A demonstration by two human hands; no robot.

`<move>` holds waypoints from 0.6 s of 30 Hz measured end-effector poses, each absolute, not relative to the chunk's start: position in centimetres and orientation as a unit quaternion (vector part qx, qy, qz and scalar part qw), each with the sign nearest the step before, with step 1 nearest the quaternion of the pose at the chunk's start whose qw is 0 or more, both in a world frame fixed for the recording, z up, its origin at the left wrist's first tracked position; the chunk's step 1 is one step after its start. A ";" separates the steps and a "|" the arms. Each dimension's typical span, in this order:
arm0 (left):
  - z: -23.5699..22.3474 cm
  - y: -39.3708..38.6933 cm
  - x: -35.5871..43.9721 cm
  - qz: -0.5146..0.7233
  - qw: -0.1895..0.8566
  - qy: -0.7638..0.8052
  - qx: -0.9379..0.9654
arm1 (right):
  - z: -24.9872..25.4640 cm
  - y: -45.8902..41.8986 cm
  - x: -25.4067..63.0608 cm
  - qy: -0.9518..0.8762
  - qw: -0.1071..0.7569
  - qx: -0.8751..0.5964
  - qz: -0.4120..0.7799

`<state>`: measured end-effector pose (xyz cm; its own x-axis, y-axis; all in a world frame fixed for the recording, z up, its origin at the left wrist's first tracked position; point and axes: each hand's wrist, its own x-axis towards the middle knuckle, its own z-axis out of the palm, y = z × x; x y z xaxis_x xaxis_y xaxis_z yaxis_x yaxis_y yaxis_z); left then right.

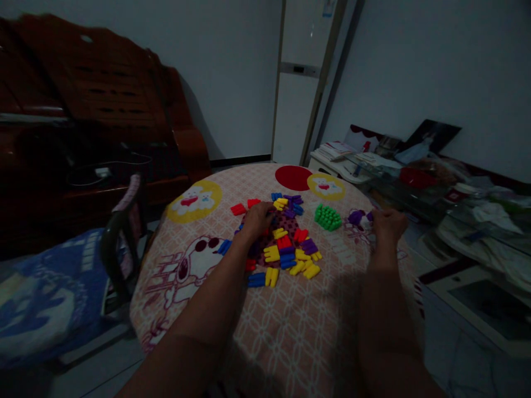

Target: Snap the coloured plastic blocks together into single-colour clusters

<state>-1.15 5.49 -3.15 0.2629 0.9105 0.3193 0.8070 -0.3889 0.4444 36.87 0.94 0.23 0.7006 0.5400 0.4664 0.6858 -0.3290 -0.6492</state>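
My left hand (257, 219) reaches into the far left part of a pile of small plastic finger-shaped blocks, its fingers curled down; what they grip is hidden. Beside its fingertips lies a yellow block (281, 204). My right hand (389, 224) is at the table's right side, its fingers pinched on a purple block (370, 216). Just left of that is another purple block (355, 216). Between my hands stands a cluster of green blocks (327, 217), set close together. Red blocks (284, 242), blue blocks (287, 261) and more yellow and purple ones lie loose in the pile.
The round table has a patterned pink cloth (282, 326). A chair (120, 243) stands at its left, with a wooden sofa (112, 105) behind. At the right, a cluttered glass-topped cabinet (489, 218) holds papers and bags. A tall white unit (296, 105) stands beyond the table.
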 end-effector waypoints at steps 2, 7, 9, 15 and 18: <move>-3.1 5.4 -1.1 0.269 0.096 0.545 0.788 | -1.4 1.0 37.6 -0.362 0.424 -0.824 -0.103; -2.8 5.1 -1.0 0.268 0.103 0.542 0.790 | -4.1 2.1 37.5 -0.354 0.410 -0.835 -0.095; -2.8 5.1 -1.1 0.270 0.103 0.543 0.789 | -4.5 2.4 37.5 -0.368 0.404 -0.833 -0.086; -3.0 5.3 -1.2 0.258 0.097 0.547 0.791 | -4.7 2.5 38.8 -0.379 0.381 -0.843 -0.028; -3.1 5.3 -1.2 0.259 0.095 0.546 0.791 | -5.1 2.7 39.9 -0.430 0.377 -0.820 -0.010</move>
